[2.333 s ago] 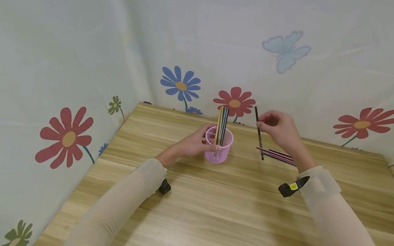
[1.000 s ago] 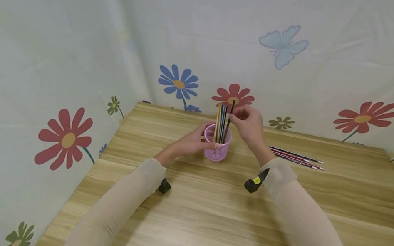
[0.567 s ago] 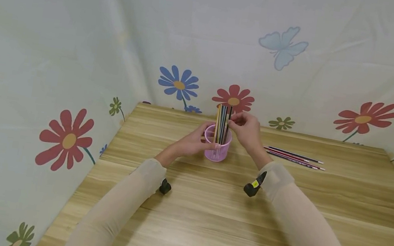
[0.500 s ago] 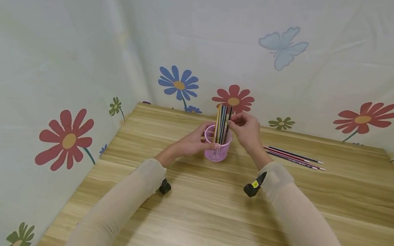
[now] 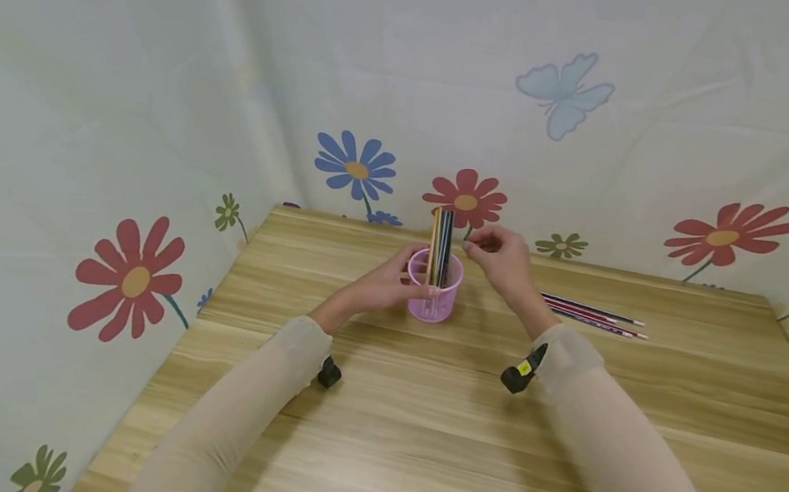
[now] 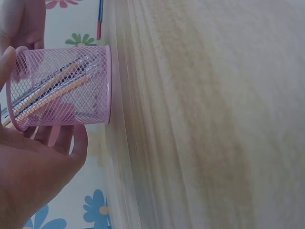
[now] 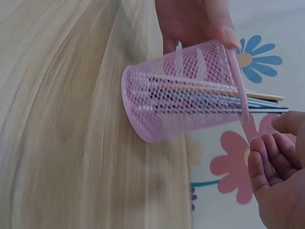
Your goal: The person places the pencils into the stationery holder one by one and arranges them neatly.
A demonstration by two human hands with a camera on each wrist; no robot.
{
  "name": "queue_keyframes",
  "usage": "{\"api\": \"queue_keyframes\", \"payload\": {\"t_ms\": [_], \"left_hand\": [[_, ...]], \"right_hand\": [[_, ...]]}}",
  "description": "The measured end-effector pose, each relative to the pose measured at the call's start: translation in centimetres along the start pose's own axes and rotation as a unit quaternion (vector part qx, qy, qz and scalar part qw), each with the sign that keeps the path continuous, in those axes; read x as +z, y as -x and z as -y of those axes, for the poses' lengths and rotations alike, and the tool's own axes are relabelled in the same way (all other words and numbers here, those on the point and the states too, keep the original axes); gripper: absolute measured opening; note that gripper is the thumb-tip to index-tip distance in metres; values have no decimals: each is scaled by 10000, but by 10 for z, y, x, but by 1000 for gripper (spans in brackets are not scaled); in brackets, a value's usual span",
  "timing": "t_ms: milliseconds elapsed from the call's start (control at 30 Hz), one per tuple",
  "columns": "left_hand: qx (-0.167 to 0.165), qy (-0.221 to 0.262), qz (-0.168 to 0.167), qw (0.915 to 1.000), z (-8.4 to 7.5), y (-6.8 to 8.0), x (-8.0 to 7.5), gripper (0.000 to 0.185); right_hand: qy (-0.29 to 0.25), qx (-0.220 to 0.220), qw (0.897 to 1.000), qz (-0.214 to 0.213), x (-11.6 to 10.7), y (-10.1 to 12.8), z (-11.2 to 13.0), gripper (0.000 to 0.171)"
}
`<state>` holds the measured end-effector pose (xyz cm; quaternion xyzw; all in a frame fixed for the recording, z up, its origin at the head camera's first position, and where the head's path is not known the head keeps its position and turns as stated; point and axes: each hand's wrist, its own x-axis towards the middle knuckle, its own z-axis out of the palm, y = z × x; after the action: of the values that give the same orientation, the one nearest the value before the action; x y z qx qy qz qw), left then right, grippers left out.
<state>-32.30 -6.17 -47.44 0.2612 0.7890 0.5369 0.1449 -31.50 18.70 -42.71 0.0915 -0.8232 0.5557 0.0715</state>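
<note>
A pink mesh cup [image 5: 434,294] stands near the far edge of the wooden table [image 5: 457,448], with several pencils [image 5: 440,236] upright in it. My left hand [image 5: 411,279] grips the cup from its left side; in the left wrist view the fingers [image 6: 71,145] curl round the pink mesh cup [image 6: 62,86]. My right hand [image 5: 478,246] hovers just right of the pencil tops, fingers loosely curled and holding nothing. The right wrist view shows the cup [image 7: 186,95] with its pencils [image 7: 262,102] and my empty right fingers [image 7: 274,167] beside them.
Several more pencils [image 5: 592,316] lie flat on the table to the right of the cup. Flower-printed cloth walls [image 5: 133,276] close in the table at the back and on the left. A black wrist camera [image 5: 520,375] sits under my right forearm.
My right hand carried a black pencil from the right to the cup, lowered it in among the others and let go. It now sits slightly right of the cup, empty. The left hand stayed.
</note>
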Motion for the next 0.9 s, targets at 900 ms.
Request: {"api": "queue_keyframes", "payload": {"t_ms": [900], "left_hand": [[-103, 92, 39, 9999, 6, 0, -2, 88]], "right_hand": [[1626, 127, 9843, 672, -93, 43, -75, 25]]}}
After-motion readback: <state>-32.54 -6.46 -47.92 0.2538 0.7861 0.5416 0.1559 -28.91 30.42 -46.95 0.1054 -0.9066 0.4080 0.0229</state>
